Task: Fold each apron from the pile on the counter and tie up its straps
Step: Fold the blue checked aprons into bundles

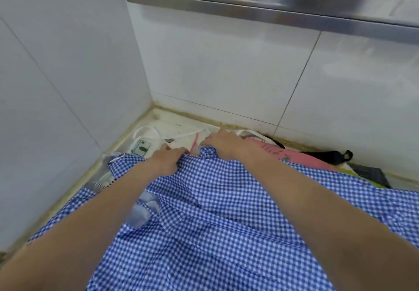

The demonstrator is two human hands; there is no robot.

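Lighting is bright, even and cool, apparently from overhead; I see no hard-edged shadows. Soft, shallow shadow lies under my two forearms across the blue checked apron (226,211) and in its creases. The white wall tiles (226,63) carry a broad diffuse sheen, strongest at the far right, without blown-out glare. The steel hood edge (249,2) at the top shows streaky reflections and looks smeared. Wide-angle distortion is plain: tile joints and the counter edge (68,190) bend and splay toward the left and lower borders, and the near forearms are stretched large. Overall sharpness is moderate; detail softens at the frame edges and on the far wall.
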